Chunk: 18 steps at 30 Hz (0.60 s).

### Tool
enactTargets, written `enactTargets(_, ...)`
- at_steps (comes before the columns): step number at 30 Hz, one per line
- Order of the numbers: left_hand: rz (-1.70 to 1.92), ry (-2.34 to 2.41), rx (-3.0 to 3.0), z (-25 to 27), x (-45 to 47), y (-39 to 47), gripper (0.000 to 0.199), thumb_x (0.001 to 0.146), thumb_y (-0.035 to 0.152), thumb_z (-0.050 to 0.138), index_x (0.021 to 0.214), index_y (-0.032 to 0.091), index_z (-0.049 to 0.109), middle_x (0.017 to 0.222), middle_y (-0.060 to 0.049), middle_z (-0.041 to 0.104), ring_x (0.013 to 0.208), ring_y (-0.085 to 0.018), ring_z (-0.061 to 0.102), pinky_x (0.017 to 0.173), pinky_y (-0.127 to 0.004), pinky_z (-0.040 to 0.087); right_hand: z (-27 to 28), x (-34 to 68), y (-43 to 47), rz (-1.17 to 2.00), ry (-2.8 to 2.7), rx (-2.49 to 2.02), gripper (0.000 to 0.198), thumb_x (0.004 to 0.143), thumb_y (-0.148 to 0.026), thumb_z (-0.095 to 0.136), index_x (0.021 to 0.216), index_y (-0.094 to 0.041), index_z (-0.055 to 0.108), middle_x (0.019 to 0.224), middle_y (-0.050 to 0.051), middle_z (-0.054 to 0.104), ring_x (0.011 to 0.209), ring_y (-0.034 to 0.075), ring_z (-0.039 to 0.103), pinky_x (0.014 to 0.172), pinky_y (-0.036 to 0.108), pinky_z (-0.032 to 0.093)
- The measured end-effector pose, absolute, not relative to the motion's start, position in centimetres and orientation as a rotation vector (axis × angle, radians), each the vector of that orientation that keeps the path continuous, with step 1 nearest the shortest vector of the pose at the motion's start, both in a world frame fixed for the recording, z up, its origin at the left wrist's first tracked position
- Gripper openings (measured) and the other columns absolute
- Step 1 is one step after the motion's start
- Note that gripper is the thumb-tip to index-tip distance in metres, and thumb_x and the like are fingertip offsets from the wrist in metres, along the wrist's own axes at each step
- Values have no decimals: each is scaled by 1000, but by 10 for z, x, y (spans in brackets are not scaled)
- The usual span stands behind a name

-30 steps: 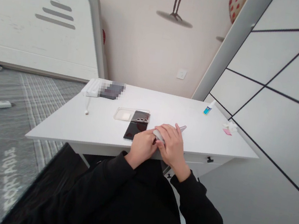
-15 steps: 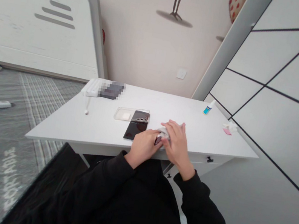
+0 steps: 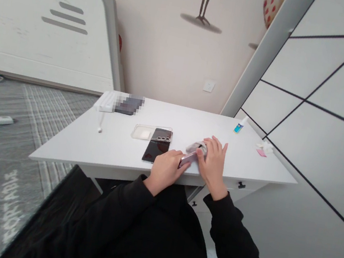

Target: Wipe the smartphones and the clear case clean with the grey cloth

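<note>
My left hand (image 3: 166,167) is closed on the near left end of a slim pinkish phone (image 3: 188,159), tilted over the front edge of the desk. A crumpled pale cloth (image 3: 194,146) is in my right hand (image 3: 213,162), pressed around the phone's far right end. The thumb of that hand lies on the near side, its other fingers over the cloth. Just left of my hands, a black phone (image 3: 157,148) lies flat, its camera end under a clear phone case (image 3: 141,132).
The white desk (image 3: 90,146) carries a small spray bottle (image 3: 240,125) at the back right. A pink slip (image 3: 261,153) and white scraps (image 3: 267,146) lie near its right edge. At the back left are a white power strip (image 3: 107,101), a short cable (image 3: 100,129) and a dark blurred item (image 3: 128,105).
My right hand has slid to the right along the phone with the cloth, so more of the phone's pinkish side shows. The left hand has stayed nearly in place.
</note>
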<state>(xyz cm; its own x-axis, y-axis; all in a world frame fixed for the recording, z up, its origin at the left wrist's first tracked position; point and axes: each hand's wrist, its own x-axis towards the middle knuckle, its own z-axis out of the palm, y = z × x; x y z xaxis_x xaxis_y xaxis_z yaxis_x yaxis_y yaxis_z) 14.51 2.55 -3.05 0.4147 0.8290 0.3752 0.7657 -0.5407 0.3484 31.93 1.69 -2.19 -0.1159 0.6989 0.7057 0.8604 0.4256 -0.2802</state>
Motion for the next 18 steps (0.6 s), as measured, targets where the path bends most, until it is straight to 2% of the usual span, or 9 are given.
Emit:
enactTargets(2,777,1440,2535,-30,146,25,22,100,40,59,94,22,70,95,-6,74,96,-24,70,73,-30,48,-23,317,17,-255,-1877,-1316,63,106,-63,28,121,-13,61,129,24,66,142,45,44,118,81,11)
enactTargets(7,744,1474,2524,-31,146,27,12,96,25,63,103,19,70,105,-8,75,97,-23,71,76,-29,49,-24,298,4,-192,-2161,-1115,66,98,-77,40,131,-24,62,135,9,69,135,29,57,131,51,18)
enactTargets(9,751,1466,2534,-30,145,27,13,98,29,62,100,19,70,102,-7,75,97,-23,71,76,-30,49,-24,308,11,-200,-2109,-1164,64,100,-74,34,127,-25,65,131,9,70,131,29,59,130,53,18)
enactTargets(12,783,1452,2549,-29,146,24,20,100,39,61,97,22,70,95,-5,74,96,-24,71,74,-31,48,-23,330,30,-235,-1880,-1340,58,107,-61,25,119,-21,65,123,15,70,127,33,59,124,66,20)
enactTargets(14,801,1449,2552,-28,147,23,22,100,41,60,98,22,70,94,-4,74,96,-24,70,72,-31,47,-22,334,34,-246,-1786,-1403,54,109,-53,24,119,-18,64,124,19,68,129,36,56,121,71,20)
enactTargets(16,810,1444,2555,-28,148,23,20,101,39,60,97,22,70,97,-4,74,97,-24,70,73,-31,47,-21,325,27,-225,-1822,-1384,48,110,-47,26,119,-19,64,126,17,68,134,34,54,123,66,19)
enactTargets(18,807,1443,2559,-29,149,24,17,101,34,59,97,21,70,100,-5,75,98,-23,70,75,-31,47,-19,310,14,-182,-1938,-1315,40,109,-44,34,117,-22,66,126,10,71,135,29,54,128,57,17)
